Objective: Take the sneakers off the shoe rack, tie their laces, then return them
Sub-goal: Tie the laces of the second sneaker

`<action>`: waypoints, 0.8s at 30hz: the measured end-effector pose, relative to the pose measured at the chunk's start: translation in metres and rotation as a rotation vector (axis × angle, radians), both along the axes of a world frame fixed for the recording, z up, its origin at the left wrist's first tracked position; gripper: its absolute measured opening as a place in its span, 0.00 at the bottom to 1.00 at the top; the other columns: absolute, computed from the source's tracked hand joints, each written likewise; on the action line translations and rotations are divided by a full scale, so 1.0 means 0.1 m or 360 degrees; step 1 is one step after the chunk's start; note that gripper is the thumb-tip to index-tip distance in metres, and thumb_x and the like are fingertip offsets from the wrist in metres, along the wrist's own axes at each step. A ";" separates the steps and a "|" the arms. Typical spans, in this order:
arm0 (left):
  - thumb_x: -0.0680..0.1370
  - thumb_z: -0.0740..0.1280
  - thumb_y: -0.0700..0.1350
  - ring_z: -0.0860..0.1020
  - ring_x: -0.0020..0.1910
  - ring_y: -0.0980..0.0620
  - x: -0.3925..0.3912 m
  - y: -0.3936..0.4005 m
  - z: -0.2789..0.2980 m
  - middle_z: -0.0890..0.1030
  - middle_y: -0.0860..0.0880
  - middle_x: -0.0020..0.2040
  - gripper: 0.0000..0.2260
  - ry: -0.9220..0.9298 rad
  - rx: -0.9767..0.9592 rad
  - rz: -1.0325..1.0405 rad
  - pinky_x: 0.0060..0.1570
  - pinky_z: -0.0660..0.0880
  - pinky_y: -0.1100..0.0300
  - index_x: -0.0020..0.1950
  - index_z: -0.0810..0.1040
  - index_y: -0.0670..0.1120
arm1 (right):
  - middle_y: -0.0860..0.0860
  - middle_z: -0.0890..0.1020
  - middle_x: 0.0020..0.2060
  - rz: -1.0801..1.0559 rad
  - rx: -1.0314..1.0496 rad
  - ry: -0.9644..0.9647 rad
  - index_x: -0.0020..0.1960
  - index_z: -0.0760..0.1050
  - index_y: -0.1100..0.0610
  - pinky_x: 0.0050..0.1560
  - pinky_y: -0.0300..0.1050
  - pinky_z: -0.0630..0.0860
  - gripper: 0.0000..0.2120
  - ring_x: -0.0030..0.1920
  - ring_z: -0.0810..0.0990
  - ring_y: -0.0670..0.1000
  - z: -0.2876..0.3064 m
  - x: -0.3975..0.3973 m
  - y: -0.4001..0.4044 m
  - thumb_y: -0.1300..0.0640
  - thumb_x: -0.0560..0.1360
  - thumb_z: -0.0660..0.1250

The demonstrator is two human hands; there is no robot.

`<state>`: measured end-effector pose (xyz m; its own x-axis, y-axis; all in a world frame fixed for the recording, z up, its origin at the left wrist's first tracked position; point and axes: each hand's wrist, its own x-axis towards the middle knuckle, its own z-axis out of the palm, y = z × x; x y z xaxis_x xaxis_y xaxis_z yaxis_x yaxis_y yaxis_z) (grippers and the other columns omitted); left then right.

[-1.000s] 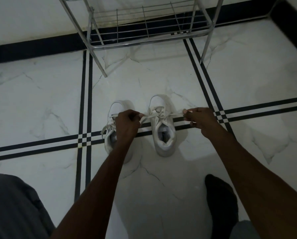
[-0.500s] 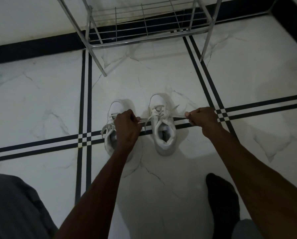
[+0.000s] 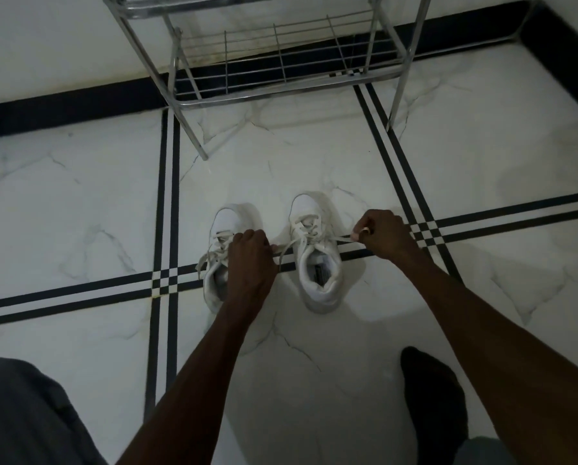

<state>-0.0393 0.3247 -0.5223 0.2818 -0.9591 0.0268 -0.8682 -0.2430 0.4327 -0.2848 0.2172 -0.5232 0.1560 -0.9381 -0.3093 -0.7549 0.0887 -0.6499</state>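
Two white sneakers stand side by side on the marble floor, toes pointing away from me. The right sneaker (image 3: 317, 260) sits between my hands. My left hand (image 3: 250, 253) is closed on one end of its lace and covers part of the left sneaker (image 3: 222, 226). My right hand (image 3: 381, 234) pinches the other lace end just right of the shoe. Both lace ends run out sideways from the right sneaker's eyelets. The left sneaker's laces hang loose over its side.
A chrome wire shoe rack (image 3: 280, 55) stands against the wall beyond the sneakers, its bottom shelf bare. My grey-trousered knee (image 3: 22, 417) is at the lower left and my dark-socked foot (image 3: 435, 407) at the lower right. Black stripes cross the white floor.
Both hands have dropped slightly and drawn a little closer to the right sneaker, so the lace ends now slant rather than run straight. The sneakers have not moved.
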 end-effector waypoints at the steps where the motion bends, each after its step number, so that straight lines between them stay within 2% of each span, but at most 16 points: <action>1: 0.77 0.70 0.38 0.78 0.54 0.35 -0.01 -0.02 0.01 0.82 0.38 0.53 0.06 0.0088 0.0026 -0.0023 0.50 0.75 0.44 0.53 0.79 0.38 | 0.55 0.84 0.50 0.0108 -0.0005 -0.0039 0.51 0.81 0.60 0.41 0.36 0.73 0.09 0.48 0.82 0.51 -0.01 0.02 0.01 0.61 0.72 0.76; 3: 0.79 0.67 0.36 0.74 0.67 0.37 -0.06 -0.04 0.04 0.76 0.39 0.69 0.20 0.0251 0.0103 -0.0091 0.62 0.74 0.43 0.72 0.73 0.40 | 0.57 0.80 0.60 0.0251 -0.0127 -0.0139 0.61 0.79 0.58 0.55 0.43 0.74 0.15 0.59 0.79 0.57 0.01 0.09 0.05 0.64 0.74 0.72; 5: 0.78 0.66 0.35 0.72 0.72 0.39 -0.11 -0.06 0.03 0.73 0.39 0.74 0.28 0.0430 0.0187 -0.0199 0.68 0.73 0.43 0.79 0.67 0.42 | 0.58 0.77 0.65 0.0292 -0.0339 -0.0273 0.68 0.75 0.58 0.67 0.49 0.72 0.22 0.65 0.75 0.57 0.01 0.17 0.10 0.65 0.75 0.71; 7: 0.75 0.67 0.41 0.79 0.66 0.41 -0.11 -0.10 -0.11 0.77 0.41 0.70 0.31 0.0658 0.0244 -0.0190 0.62 0.80 0.42 0.78 0.69 0.48 | 0.57 0.76 0.68 0.0394 -0.0350 -0.0371 0.72 0.72 0.56 0.69 0.46 0.68 0.25 0.67 0.74 0.54 0.04 0.25 0.13 0.63 0.76 0.71; 9: 0.74 0.66 0.45 0.83 0.59 0.43 -0.11 -0.16 -0.34 0.81 0.44 0.63 0.27 0.0730 0.0241 -0.0147 0.54 0.83 0.41 0.74 0.74 0.53 | 0.57 0.78 0.65 0.0522 -0.0266 -0.0363 0.71 0.73 0.56 0.67 0.41 0.68 0.23 0.64 0.76 0.52 0.05 0.29 0.17 0.63 0.77 0.70; 10: 0.75 0.67 0.45 0.84 0.56 0.42 -0.13 -0.17 -0.31 0.83 0.43 0.60 0.24 0.0709 0.0241 -0.0115 0.52 0.84 0.44 0.71 0.77 0.52 | 0.58 0.80 0.62 0.0526 -0.0220 -0.0355 0.69 0.75 0.58 0.65 0.41 0.70 0.20 0.62 0.78 0.52 0.03 0.29 0.19 0.64 0.77 0.69; 12: 0.79 0.68 0.42 0.86 0.51 0.44 -0.18 -0.15 -0.17 0.86 0.41 0.57 0.16 0.0708 0.0210 -0.0001 0.50 0.84 0.55 0.67 0.82 0.45 | 0.60 0.83 0.56 0.0487 -0.0207 -0.0330 0.62 0.81 0.61 0.60 0.43 0.75 0.14 0.57 0.81 0.56 -0.01 0.30 0.22 0.67 0.77 0.68; 13: 0.81 0.68 0.42 0.87 0.49 0.46 -0.19 -0.15 -0.15 0.87 0.42 0.55 0.13 0.0737 0.0193 0.0048 0.48 0.85 0.58 0.64 0.84 0.44 | 0.60 0.83 0.53 0.0463 -0.0248 -0.0285 0.59 0.82 0.61 0.57 0.44 0.77 0.12 0.54 0.82 0.57 -0.02 0.29 0.23 0.66 0.77 0.68; 14: 0.80 0.69 0.45 0.87 0.47 0.46 -0.21 -0.14 -0.12 0.88 0.43 0.52 0.12 0.0749 0.0172 0.0060 0.48 0.85 0.55 0.61 0.85 0.44 | 0.59 0.84 0.51 0.0451 -0.0305 -0.0217 0.56 0.84 0.60 0.55 0.47 0.78 0.10 0.52 0.83 0.57 -0.03 0.29 0.23 0.63 0.76 0.68; 15: 0.79 0.69 0.48 0.87 0.47 0.44 -0.21 -0.13 -0.11 0.88 0.44 0.51 0.12 0.0695 0.0157 0.0054 0.47 0.85 0.49 0.58 0.87 0.46 | 0.58 0.85 0.48 0.0437 -0.0349 -0.0152 0.53 0.85 0.58 0.54 0.51 0.79 0.09 0.50 0.83 0.57 -0.03 0.29 0.23 0.60 0.76 0.69; 16: 0.78 0.69 0.50 0.85 0.48 0.41 -0.20 -0.13 -0.10 0.87 0.44 0.49 0.11 0.0522 0.0154 0.0022 0.48 0.84 0.46 0.56 0.87 0.48 | 0.57 0.85 0.46 0.0424 -0.0385 -0.0094 0.50 0.85 0.57 0.52 0.54 0.79 0.08 0.48 0.83 0.56 -0.03 0.29 0.22 0.58 0.75 0.69; 18: 0.76 0.69 0.49 0.80 0.51 0.39 -0.22 -0.13 -0.04 0.85 0.46 0.48 0.09 -0.0045 0.0213 -0.0118 0.54 0.77 0.46 0.51 0.87 0.49 | 0.54 0.85 0.42 0.0414 -0.0437 0.0000 0.47 0.85 0.56 0.48 0.55 0.80 0.06 0.44 0.83 0.55 -0.03 0.26 0.22 0.56 0.74 0.70; 20: 0.75 0.71 0.49 0.78 0.51 0.41 -0.20 -0.11 -0.01 0.85 0.48 0.45 0.06 -0.0376 0.0217 -0.0276 0.55 0.70 0.48 0.46 0.85 0.49 | 0.53 0.84 0.42 0.0549 -0.0572 0.0291 0.45 0.85 0.55 0.49 0.53 0.77 0.05 0.44 0.83 0.56 -0.02 0.24 0.25 0.57 0.72 0.71; 22: 0.73 0.74 0.54 0.79 0.48 0.42 -0.15 -0.08 -0.01 0.85 0.50 0.40 0.08 -0.0552 0.0201 -0.0400 0.54 0.69 0.48 0.42 0.84 0.50 | 0.52 0.83 0.38 0.0730 -0.0795 0.0638 0.40 0.83 0.54 0.49 0.51 0.72 0.04 0.42 0.82 0.57 -0.01 0.25 0.27 0.62 0.67 0.72; 24: 0.70 0.76 0.56 0.79 0.46 0.43 -0.10 -0.10 -0.04 0.86 0.49 0.38 0.10 -0.0599 0.0239 -0.0441 0.53 0.69 0.48 0.40 0.84 0.50 | 0.51 0.82 0.34 0.0822 -0.0951 0.0738 0.35 0.80 0.55 0.47 0.51 0.71 0.07 0.39 0.81 0.57 0.03 0.25 0.27 0.65 0.62 0.72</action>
